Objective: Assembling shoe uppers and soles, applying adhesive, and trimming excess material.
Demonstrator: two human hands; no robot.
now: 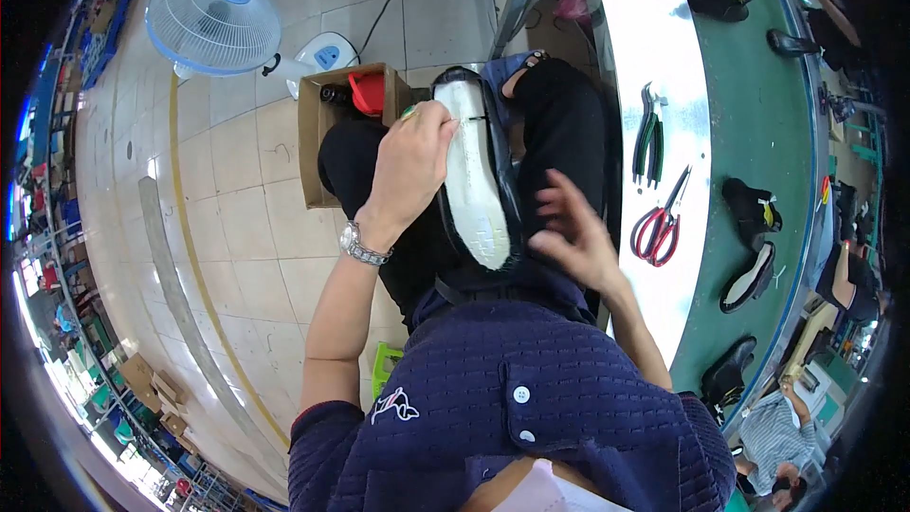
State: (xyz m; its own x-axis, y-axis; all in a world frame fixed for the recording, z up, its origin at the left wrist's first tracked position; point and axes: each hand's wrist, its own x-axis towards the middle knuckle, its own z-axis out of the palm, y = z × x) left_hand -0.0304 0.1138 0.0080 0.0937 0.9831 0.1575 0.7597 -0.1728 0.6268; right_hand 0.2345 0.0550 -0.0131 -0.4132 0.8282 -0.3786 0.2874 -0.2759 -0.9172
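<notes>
A black shoe upper (pixel 507 185) lies bottom up across my lap, its long white bottom (pixel 474 185) facing me. Near one end a short dark mark or thread crosses the white surface. My left hand (pixel 414 156), with a ring and a wristwatch, is closed over the shoe's left edge, thumb and fingers pressed together. Whatever those fingers pinch is hidden. To the right of the shoe, my right hand (pixel 578 237) hovers with fingers apart, slightly blurred and holding nothing visible.
On the metal bench (pixel 664 313) at right lie green-handled pliers (pixel 649 137) and red-handled scissors (pixel 659 228). Beyond it, a green conveyor (pixel 692 341) carries several black shoes. A cardboard box (pixel 318 161) with a red container (pixel 367 93) stands by my left knee; a fan (pixel 213 19) is farther off.
</notes>
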